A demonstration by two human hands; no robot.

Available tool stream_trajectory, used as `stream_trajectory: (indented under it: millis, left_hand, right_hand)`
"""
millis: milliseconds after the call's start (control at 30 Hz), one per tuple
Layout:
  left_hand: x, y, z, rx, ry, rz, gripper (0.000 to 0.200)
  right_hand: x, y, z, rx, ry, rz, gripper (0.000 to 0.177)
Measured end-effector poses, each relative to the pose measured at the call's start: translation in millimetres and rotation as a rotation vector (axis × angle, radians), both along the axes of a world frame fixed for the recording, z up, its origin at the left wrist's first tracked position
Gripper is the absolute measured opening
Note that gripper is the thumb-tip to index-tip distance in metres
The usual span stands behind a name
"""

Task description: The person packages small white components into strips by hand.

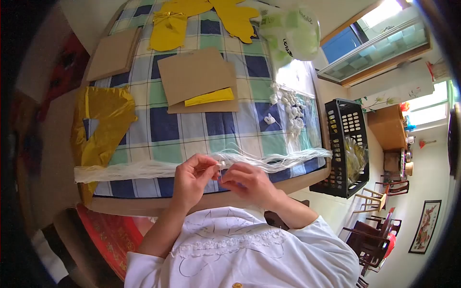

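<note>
A long bundle of white threads [129, 171] lies across the near edge of the checked cloth. At the middle of the bundle, my left hand [191, 178] pinches the threads beside a small white knot-like piece [222, 164]. My right hand [249, 180] is close by on the right, its fingers curled together; a thin strand seems to run down between the two hands, but I cannot make out what the right fingertips hold. Several small white thread bundles [293, 113] lie farther back on the right, with one loose bundle [270, 119] beside them.
Cardboard sheets [192, 72] with a yellow strip [209, 96] lie mid-table, another cardboard stack [114, 54] back left. Gold fabric [108, 120] drapes over the left edge; yellow pieces [168, 31] and a plastic bag [290, 33] are behind. A black crate [343, 149] stands right of the table.
</note>
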State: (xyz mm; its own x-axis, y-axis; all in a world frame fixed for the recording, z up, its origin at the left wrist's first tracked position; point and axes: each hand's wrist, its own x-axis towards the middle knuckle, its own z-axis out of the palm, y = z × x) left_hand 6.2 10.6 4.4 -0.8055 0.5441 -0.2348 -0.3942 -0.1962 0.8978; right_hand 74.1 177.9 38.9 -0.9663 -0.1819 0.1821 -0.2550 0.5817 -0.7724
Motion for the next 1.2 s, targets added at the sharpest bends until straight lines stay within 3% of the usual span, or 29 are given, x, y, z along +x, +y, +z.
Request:
stream_trajectory:
  millis: [100, 200, 300, 333, 433, 467, 567, 667, 733, 767, 800, 867, 967, 1200]
  left_hand:
    - [2.5, -2.0, 6.3, -0.251, 0.265, -0.201, 0.004]
    - [7.7, 5.3, 13.0, -0.052, 0.459, -0.053, 0.005]
    - [4.9, 7.1, 0.4, 0.117, 0.018, 0.045, 0.006]
    - [4.6, 7.9, -2.5, 0.057, -0.013, 0.024, 0.005]
    - [8.6, 8.2, -4.4, -0.253, 0.277, -0.081, 0.005]
    - [8.7, 8.2, -2.5, -0.253, 0.382, -0.068, 0.008]
    - [6.4, 9.7, 6.8, -0.239, 0.704, -0.013, 0.016]
    - [8.9, 15.0, 3.3, -0.296, 0.967, 0.074, 0.020]
    - [6.8, 18.4, 5.4, -0.357, 0.888, 0.106, 0.019]
    - [5.2, 19.8, 6.5, -0.389, 0.848, 0.119, 0.018]
    - [2.1, 18.7, 3.6, -0.425, 0.857, 0.122, 0.017]
    - [-9.8, 15.4, -8.4, -0.496, 0.881, 0.132, 0.016]
    - [-25.9, 20.6, -15.2, -0.559, 0.990, 0.121, 0.013]
    - [-47.2, 60.5, -29.1, -0.676, 1.076, -0.114, 0.009]
  right_hand:
    - [-4.8, 9.7, 12.9, -0.083, -0.021, -0.141, 0.011]
    - [-3.2, 12.8, -0.3, -0.138, -0.067, -0.146, 0.013]
    - [4.9, 6.2, -8.4, -0.160, -0.056, -0.120, 0.013]
    - [6.0, 3.8, -5.4, -0.125, -0.017, -0.121, 0.013]
    - [2.0, 8.9, 6.3, -0.069, -0.002, -0.147, 0.011]
    - [0.3, 12.0, 9.0, -0.056, -0.011, -0.163, 0.010]
    - [2.0, 14.1, 2.7, -0.556, -0.388, -0.224, 0.015]
    - [5.6, 19.7, -3.4, -0.731, -0.426, -0.207, 0.013]
    - [-1.4, 46.5, -8.7, -0.336, -0.211, -0.400, 0.015]
    - [-12.3, 75.9, -23.5, -0.090, 0.073, -0.442, 0.020]
    - [-25.4, 90.2, -15.6, -0.027, 0.131, -0.603, 0.019]
    - [-40.5, 139.9, -33.2, 0.220, 0.188, -0.694, 0.009]
    - [-49.5, 175.9, -58.8, 0.439, 0.193, -0.545, 0.011]
    - [-37.1, 172.8, -39.8, 0.351, 0.032, -0.553, 0.028]
